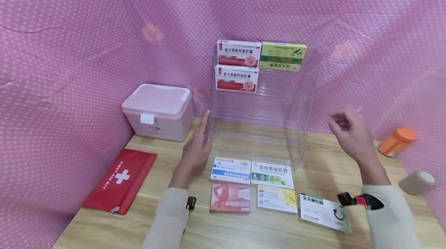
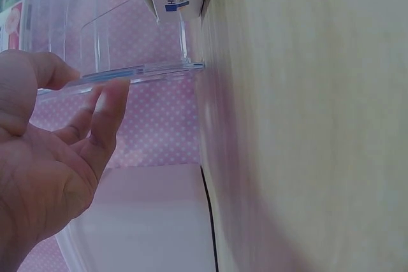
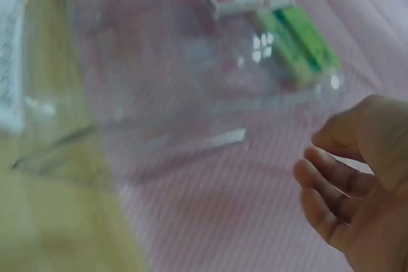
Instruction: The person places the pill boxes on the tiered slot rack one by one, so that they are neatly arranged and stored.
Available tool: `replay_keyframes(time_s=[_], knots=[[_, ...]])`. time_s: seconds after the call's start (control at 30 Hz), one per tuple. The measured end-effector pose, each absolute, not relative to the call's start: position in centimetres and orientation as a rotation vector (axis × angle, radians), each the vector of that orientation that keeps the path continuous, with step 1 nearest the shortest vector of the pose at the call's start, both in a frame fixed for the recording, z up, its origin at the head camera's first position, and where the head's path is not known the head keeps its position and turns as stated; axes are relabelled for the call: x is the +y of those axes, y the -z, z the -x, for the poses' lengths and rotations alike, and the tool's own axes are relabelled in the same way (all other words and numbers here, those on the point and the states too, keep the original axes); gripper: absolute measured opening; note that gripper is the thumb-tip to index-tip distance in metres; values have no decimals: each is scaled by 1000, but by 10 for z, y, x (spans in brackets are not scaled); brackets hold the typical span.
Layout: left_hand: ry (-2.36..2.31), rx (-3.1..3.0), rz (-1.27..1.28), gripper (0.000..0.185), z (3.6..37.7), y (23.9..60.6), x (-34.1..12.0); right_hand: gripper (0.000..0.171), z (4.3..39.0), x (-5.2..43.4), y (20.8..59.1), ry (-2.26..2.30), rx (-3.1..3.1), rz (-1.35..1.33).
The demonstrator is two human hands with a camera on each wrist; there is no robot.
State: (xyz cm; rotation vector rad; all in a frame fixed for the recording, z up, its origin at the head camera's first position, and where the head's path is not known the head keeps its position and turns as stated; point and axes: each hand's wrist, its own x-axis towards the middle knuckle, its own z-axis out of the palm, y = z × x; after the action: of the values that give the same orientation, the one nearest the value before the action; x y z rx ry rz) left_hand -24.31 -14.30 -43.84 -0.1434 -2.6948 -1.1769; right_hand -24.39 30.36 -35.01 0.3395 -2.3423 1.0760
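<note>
Head view looks down from above, wrist views close, perhaps blurred, all sharing the clear rack (image 1: 261,121).

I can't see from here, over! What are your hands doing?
Left hand open beside clear rack. Right hand loose, empty. Medicine boxes in front.

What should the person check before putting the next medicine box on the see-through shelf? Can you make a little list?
1. Left hand free: ok, fingers straight, beside the left edge of the clear rack, holding nothing.
2. Right hand free: ok, loosely curled in the air right of the rack, holding nothing.
3. Room on the rack: ok, only two red-and-white boxes and one green box sit on its upper tiers; the lower tiers look bare.
4. Boxes within reach: ok, five flat boxes lie on the table in front of the rack.
5. Rack standing steady: cannot tell.
</note>
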Motion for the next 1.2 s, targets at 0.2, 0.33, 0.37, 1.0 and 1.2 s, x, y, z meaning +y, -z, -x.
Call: replay_keyframes(time_s=[0.2, 0.33, 0.37, 1.0, 1.2], knots=[[1173, -2686, 161, 112, 243, 438, -140, 24, 218, 359, 390, -1092, -2644, -389], [1162, -2708, 160, 113, 244, 437, -138, 26, 201, 393, 415, -1125, -2919, -485], [1161, -2712, 156, 113, 245, 437, -138, 24, 197, 401, 421, -1133, -2972, -522], [1164, -2701, 121, 112, 242, 441, -142, 48, 160, 413, 438, -1654, -3475, -519], [1152, -2712, 119, 112, 242, 440, -142, 45, 160, 393, 438, -1606, -3504, -442]])
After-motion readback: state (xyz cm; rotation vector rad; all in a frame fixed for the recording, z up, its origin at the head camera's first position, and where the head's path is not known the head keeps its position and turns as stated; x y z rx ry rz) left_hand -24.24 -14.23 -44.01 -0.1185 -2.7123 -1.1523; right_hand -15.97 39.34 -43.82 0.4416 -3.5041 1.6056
